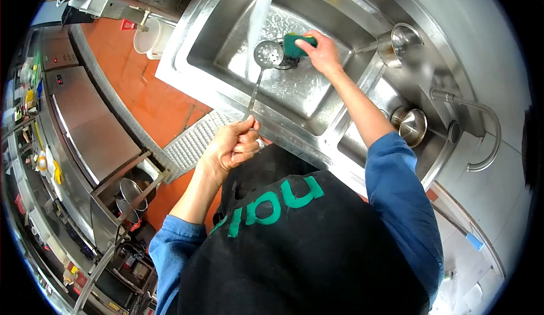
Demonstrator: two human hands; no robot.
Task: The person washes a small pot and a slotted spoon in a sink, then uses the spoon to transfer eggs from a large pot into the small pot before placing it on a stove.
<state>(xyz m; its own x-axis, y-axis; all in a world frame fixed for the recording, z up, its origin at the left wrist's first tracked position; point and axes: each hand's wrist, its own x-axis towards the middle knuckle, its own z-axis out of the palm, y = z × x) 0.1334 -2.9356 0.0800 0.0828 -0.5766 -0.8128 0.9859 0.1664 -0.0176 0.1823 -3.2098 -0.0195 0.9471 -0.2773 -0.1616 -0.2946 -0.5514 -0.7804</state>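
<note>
My left hand (233, 145) is closed round the handle end of a slotted metal spoon (268, 54), whose perforated round head is over the large steel sink basin (226, 29). In my right hand (324, 53) is a green and yellow sponge (296, 45), held between thumb and fingers just to the right of the spoon's head. A small gap shows between sponge and spoon. Water (262, 15) streams from the tap at the top into the basin, left of the sponge.
Right of the large basin, a smaller basin holds metal pots (412, 127); another pot (399, 44) stands above it. A curved metal pipe (492, 122) sticks out at the right. A white bucket (153, 37) stands on the orange tiled floor. Steel counters (93, 122) line the left.
</note>
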